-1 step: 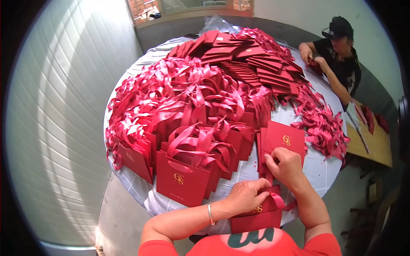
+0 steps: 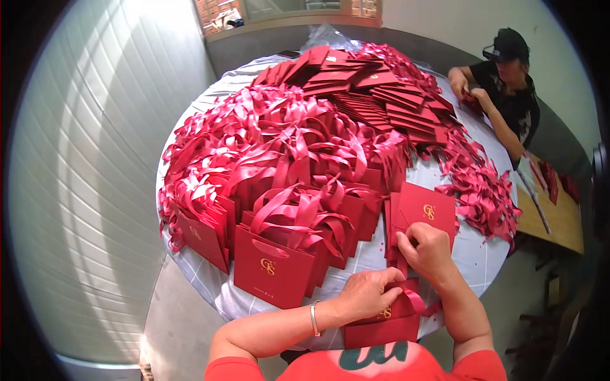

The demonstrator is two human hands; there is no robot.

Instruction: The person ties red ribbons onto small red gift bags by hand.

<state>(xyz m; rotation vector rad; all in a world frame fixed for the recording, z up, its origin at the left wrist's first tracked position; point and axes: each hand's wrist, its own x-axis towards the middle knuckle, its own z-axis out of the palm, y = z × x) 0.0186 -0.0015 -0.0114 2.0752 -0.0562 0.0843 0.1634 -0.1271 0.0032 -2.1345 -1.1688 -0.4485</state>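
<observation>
At the table's near edge lies a red paper bag (image 2: 381,331) with gold lettering partly covered by my left hand (image 2: 370,293). That hand's thumb and forefinger pinch a pink-red ribbon handle (image 2: 414,301) at the bag's upper part. Just above and to the right, my right hand (image 2: 427,249) is closed, its fingertips pressed together. What they grip is too small or hidden to make out. Behind my right hand a flat red bag (image 2: 429,206) with a gold emblem lies on the table.
Upright red bags (image 2: 270,270) with ribbon handles crowd the left of the round, white-covered table (image 2: 473,267). Flat red bags (image 2: 400,105) are stacked at the back, and loose ribbons (image 2: 480,193) heap at right. A co-worker (image 2: 508,82) in black handles something red at far right, near a wooden table (image 2: 556,219).
</observation>
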